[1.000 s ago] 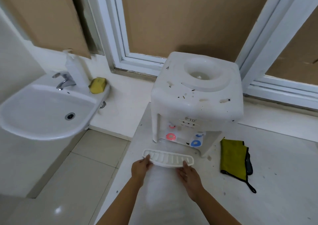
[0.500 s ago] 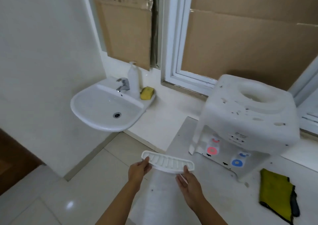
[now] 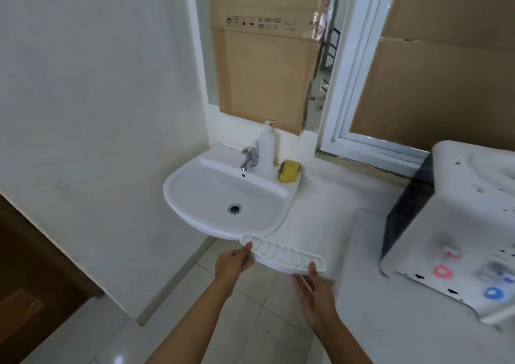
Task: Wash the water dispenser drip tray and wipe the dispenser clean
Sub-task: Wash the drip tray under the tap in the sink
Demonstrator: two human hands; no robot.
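A: Where is the drip tray (image 3: 284, 255)?

B: Held in the air between both hands, in front of the near rim of the sink (image 3: 223, 196). It is white and ribbed, roughly level.

A: How do the hands hold it?

B: The left hand (image 3: 234, 263) pinches the left end, thumb on top and fingers curled beneath. The right hand (image 3: 315, 294) holds the right end, thumb over the rim, fingers under it.

A: What lies beyond the hands?

B: At the back of the sink, a tap (image 3: 249, 157), a white pump bottle (image 3: 267, 149) just beside it, and a yellow sponge (image 3: 289, 170) to the right of the bottle.

A: And the dispenser (image 3: 459, 224)?

B: To the right of the right hand, on a white counter (image 3: 390, 322), speckled with dark marks.
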